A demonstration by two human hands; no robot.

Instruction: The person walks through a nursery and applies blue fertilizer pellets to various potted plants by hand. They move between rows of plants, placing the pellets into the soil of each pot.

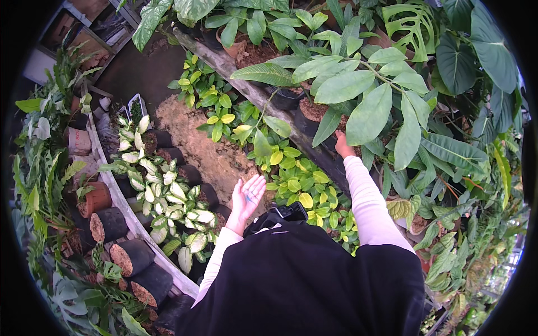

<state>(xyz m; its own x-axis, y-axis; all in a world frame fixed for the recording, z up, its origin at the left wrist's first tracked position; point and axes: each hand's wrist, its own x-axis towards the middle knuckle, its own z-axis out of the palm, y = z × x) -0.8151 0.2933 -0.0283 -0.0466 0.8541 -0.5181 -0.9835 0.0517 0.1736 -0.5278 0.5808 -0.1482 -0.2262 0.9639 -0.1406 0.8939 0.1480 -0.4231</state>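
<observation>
My left hand (pixel 248 198) is palm up over the dirt path, fingers extended, with small blue granules (pixel 249 198) lying on the palm. On the right, my right hand (pixel 344 145) reaches among potted plants on the raised bench, beside black grow bags. Its fingertips are partly hidden by leaves, so whether they hold something cannot be told. A large leafy stem (pixel 367 90) arches just above it. Coarse brown potting medium (pixel 313 110) fills a black grow bag (pixel 304 122) near that hand.
A weathered wooden rail (pixel 235 77) edges the right bench; another rail (pixel 122 197) edges the left. Variegated white-green plants (pixel 168 185) and yellow-green shrubs (pixel 294 168) border the dirt path (pixel 197 138). Black grow bags (pixel 138 254) and a terracotta-coloured pot (pixel 97 197) stand at left.
</observation>
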